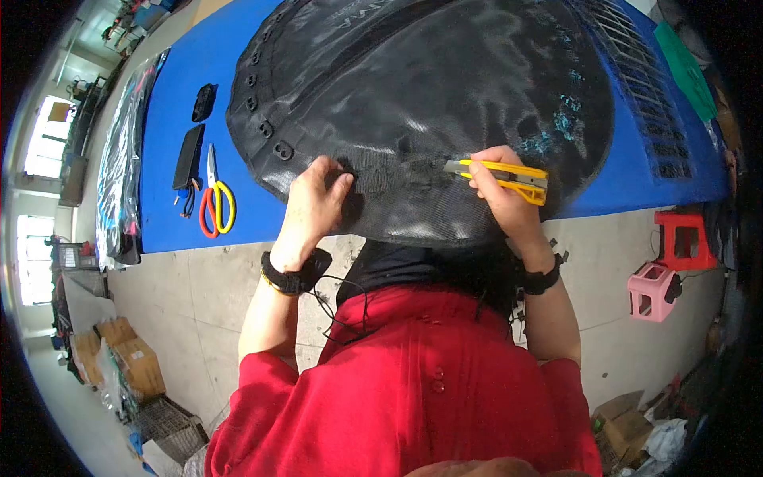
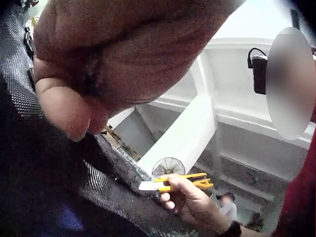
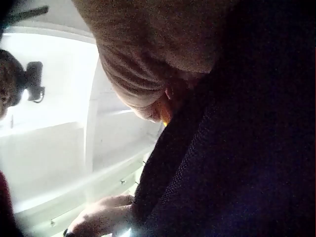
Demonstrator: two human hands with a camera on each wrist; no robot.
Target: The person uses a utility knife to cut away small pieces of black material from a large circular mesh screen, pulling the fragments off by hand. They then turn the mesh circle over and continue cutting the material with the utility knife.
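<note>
A large rounded black mesh sheet (image 1: 445,95), with a row of black plastic fittings (image 1: 265,129) along its left rim, lies over the table's front edge. My right hand (image 1: 513,208) grips a yellow utility knife (image 1: 520,171), its blade out and pointing left, close over the mesh. In the right wrist view, dark fabric hides most of that hand and only a sliver of yellow shows. My left hand (image 1: 311,205) pinches the mesh between thumb and fingertips near the front rim, left of the blade. The left wrist view shows its thumb (image 2: 66,111) against the dark weave.
Red-and-yellow-handled scissors (image 1: 214,203) lie on the blue table (image 1: 171,226) at left, beside a black strip (image 1: 189,155) and a small black bundle (image 1: 204,102). Plastic-wrapped material (image 1: 127,159) lines the left edge. Red (image 1: 683,238) and pink (image 1: 652,290) stools stand at right.
</note>
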